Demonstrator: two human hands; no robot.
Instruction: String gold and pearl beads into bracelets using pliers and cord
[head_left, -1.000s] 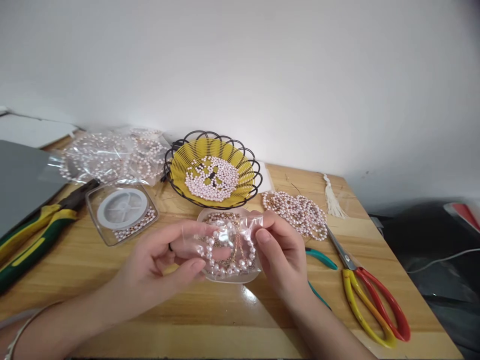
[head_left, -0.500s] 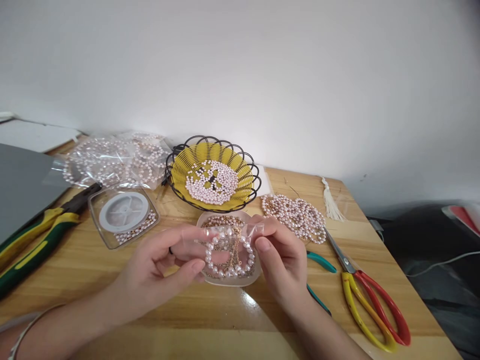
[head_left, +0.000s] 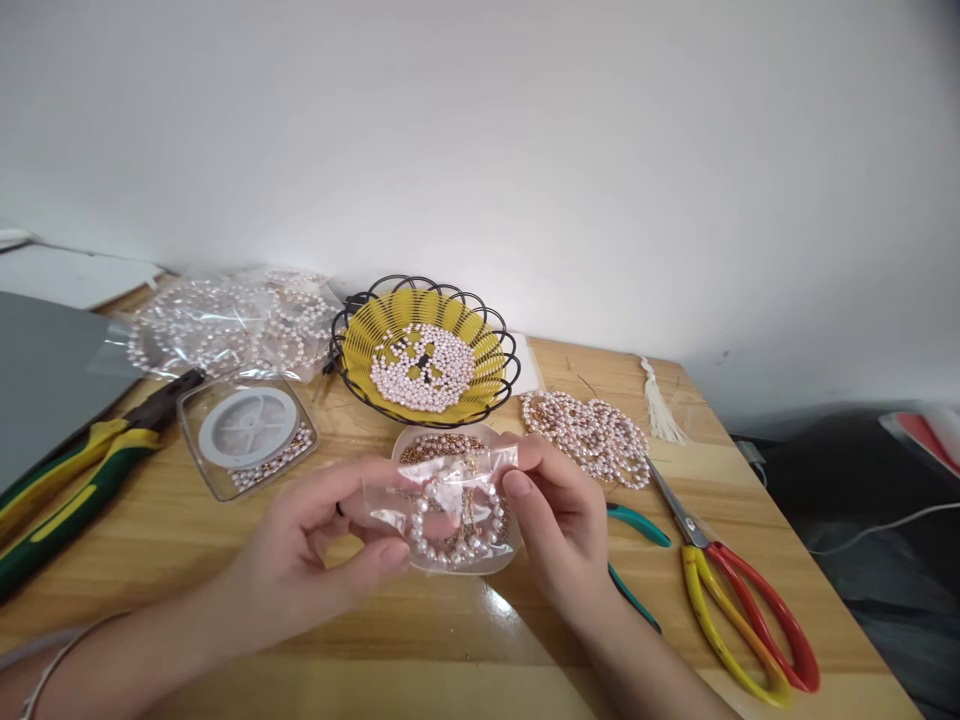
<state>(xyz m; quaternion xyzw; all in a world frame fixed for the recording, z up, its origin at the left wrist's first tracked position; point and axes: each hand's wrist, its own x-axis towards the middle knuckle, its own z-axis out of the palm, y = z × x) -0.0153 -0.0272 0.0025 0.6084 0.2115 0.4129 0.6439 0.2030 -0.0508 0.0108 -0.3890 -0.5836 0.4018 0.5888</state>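
Observation:
My left hand [head_left: 315, 560] and my right hand [head_left: 559, 520] both pinch a small clear plastic bag [head_left: 442, 500] with a pearl bracelet [head_left: 457, 525] inside. I hold the bag just above a small clear dish of gold-coloured beads [head_left: 442, 445] on the wooden table [head_left: 187, 540]. Left thumb and fingers grip the bag's left side. My right thumb and fingers grip its upper right corner.
A yellow wire-rimmed basket [head_left: 487, 340] holds loose pearls. Bagged bracelets [head_left: 217, 325] lie back left, a pile of pearl strands [head_left: 592, 435] and a tassel [head_left: 661, 405] right. A clear box with a cord spool [head_left: 246, 428], green-yellow pliers [head_left: 67, 490], teal pliers [head_left: 637, 530], red-yellow scissors [head_left: 739, 610] surround.
The bag has crumpled and folded a little more between my fingers, and my hands have drawn slightly closer together. The view has shifted a touch.

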